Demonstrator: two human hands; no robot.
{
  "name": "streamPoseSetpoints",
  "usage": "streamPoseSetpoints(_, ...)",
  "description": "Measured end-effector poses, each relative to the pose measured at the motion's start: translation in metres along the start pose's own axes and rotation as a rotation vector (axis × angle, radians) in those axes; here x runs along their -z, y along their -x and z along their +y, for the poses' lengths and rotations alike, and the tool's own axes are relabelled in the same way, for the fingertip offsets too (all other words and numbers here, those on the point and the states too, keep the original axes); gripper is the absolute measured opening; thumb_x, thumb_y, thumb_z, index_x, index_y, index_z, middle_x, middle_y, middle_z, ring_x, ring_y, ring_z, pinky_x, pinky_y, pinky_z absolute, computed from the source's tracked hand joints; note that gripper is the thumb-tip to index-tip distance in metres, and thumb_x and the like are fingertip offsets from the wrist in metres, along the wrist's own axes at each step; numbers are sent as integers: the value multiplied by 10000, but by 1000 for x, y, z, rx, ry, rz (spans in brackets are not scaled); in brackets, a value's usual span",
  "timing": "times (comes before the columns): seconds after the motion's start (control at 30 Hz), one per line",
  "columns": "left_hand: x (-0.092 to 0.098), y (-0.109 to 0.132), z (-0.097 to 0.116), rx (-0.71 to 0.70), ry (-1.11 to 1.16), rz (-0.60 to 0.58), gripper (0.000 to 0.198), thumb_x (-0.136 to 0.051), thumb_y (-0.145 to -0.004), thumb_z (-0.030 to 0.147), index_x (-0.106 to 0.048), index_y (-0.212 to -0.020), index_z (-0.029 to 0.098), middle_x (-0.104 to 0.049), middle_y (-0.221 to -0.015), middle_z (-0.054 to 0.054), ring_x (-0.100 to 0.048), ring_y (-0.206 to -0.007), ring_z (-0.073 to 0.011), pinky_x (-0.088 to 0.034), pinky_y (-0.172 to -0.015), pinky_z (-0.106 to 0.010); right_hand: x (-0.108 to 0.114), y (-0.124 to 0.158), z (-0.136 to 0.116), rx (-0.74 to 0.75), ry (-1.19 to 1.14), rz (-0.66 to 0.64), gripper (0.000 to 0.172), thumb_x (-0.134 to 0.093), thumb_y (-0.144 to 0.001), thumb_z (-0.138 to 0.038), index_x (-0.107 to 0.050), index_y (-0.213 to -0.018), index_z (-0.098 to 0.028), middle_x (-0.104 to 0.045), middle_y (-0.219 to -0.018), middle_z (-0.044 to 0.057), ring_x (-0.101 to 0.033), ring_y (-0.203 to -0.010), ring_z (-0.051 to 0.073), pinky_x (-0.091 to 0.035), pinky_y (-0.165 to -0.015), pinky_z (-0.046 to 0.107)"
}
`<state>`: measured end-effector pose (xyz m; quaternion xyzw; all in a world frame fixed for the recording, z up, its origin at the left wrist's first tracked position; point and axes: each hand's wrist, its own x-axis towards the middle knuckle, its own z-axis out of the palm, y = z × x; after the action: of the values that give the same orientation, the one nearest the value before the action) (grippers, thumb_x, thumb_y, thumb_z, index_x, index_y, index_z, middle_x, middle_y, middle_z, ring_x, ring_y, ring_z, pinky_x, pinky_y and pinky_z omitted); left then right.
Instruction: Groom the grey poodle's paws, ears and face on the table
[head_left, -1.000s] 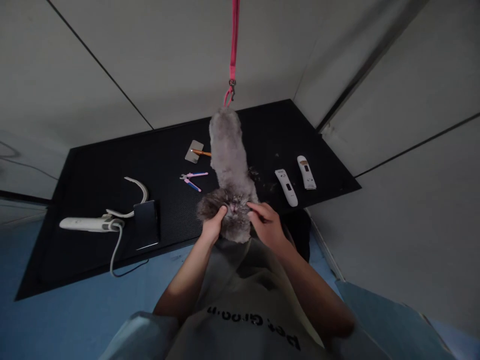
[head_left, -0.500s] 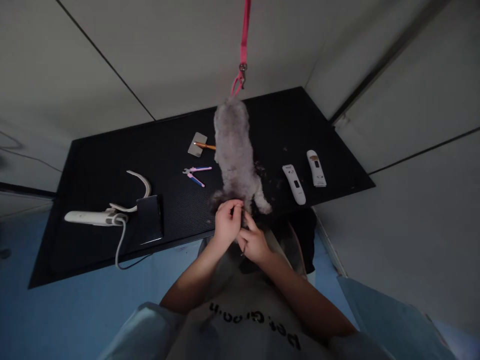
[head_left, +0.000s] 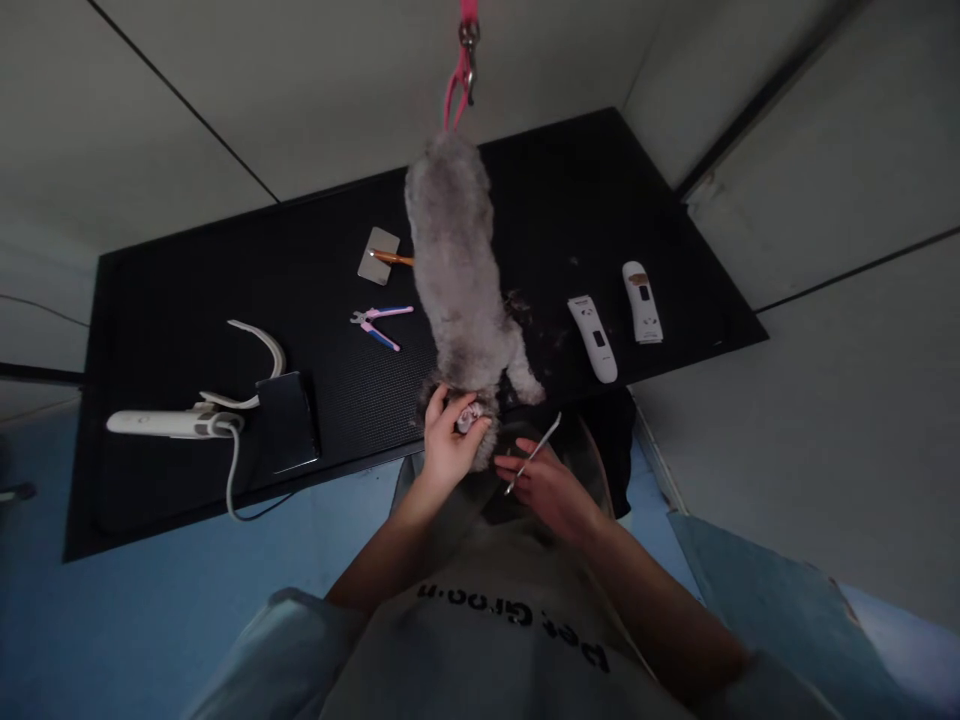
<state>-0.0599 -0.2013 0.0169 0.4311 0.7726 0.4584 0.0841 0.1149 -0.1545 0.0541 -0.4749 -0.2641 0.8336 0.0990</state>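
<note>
A small grey dog (head_left: 457, 260) with a close-clipped coat is on the black table, its head at the near edge in front of me. My left hand (head_left: 448, 445) grips its ear (head_left: 470, 417), fingers and thumb spreading the fur so that the pale pinkish inside shows. To the right, apart from the dog, my right hand (head_left: 546, 487) holds a slim silver metal tool (head_left: 543, 443) that slants across the fingers. I cannot make out exactly what kind of tool it is.
On the black table (head_left: 187, 310) lie a slicker brush (head_left: 379, 255), nail clippers (head_left: 380, 325), a dark flat case (head_left: 288, 422) and a corded white device (head_left: 169, 424). Two white hair clippers (head_left: 592, 338) are at right. A pink leash (head_left: 455, 85) rises behind the dog.
My right hand has drawn back to the right from the dog's ear with the silver tool. My left hand still grips the ear, whose inside now shows. The view has shifted slightly.
</note>
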Motion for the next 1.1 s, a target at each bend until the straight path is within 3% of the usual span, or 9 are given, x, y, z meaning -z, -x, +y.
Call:
streamPoseSetpoints(0.1,2,-2,1,31,16,8,336,-719,-801,362,-703,-1100,210,-530,-1324,-128,-517,-1274,-288,-432,-1073,-463,2,17,-7,123,261,-111,775,-693,-720,-263,-333,-1406,-228,-714,-973,44,-696,-892,195,-517,-811,346)
streamPoseSetpoints(0.17,3,-3,3,43,19,1,324,-719,-802,354,-703,-1096,220,-539,-1310,-116,-526,-1260,-278,-436,-1069,-461,-2,28,-9,231,552,-135,760,-646,-755,-245,-334,-1448,-231,-695,-876,11,-676,-769,174,-516,-730,328)
streamPoseSetpoints(0.3,1,-1,7,34,-15,2,319,-712,-805,333,-702,-1102,217,-526,-1319,-123,-515,-1261,-283,-441,-1057,-462,-17,44,-13,405,1069,-36,724,-639,-765,-252,-425,-1456,-238,-707,-873,12,-639,-693,164,-480,-665,305)
streamPoseSetpoints(0.4,-2,1,9,16,-66,10,327,-711,-807,339,-706,-1110,217,-518,-1330,-137,-503,-1262,-301,-432,-1053,-479,-26,45,-17,426,1245,47,720,-651,-753,-293,-467,-1444,-209,-730,-943,40,-644,-714,185,-463,-673,316)
streamPoseSetpoints(0.53,-4,2,8,-24,-119,17,328,-707,-809,337,-705,-1118,228,-527,-1315,-134,-512,-1239,-300,-440,-1032,-489,-32,42,-21,419,1292,67,666,-608,-776,-272,-489,-1428,-207,-740,-937,39,-663,-775,208,-448,-693,313)
streamPoseSetpoints(0.73,-4,1,8,-33,-123,17,339,-699,-815,366,-706,-1123,223,-520,-1322,-138,-515,-1218,-307,-450,-1018,-500,-28,48,-18,395,1153,-60,533,-563,-805,-222,-550,-1338,-249,-738,-896,0,-635,-649,145,-423,-604,259)
streamPoseSetpoints(0.93,-7,2,10,-56,-134,27,335,-709,-803,339,-710,-1121,232,-522,-1318,-130,-518,-1219,-308,-453,-1023,-498,-27,45,-18,399,1163,86,607,-637,-754,-263,-539,-1351,-228,-731,-924,22,-625,-658,160,-447,-628,283)
streamPoseSetpoints(1.1,-8,3,7,-35,-122,24,340,-719,-794,358,-711,-1115,246,-527,-1312,-119,-521,-1216,-303,-459,-1020,-493,-25,44,-13,443,1173,31,540,-586,-788,-230,-564,-1327,-220,-725,-910,26,-616,-668,154,-446,-634,286)
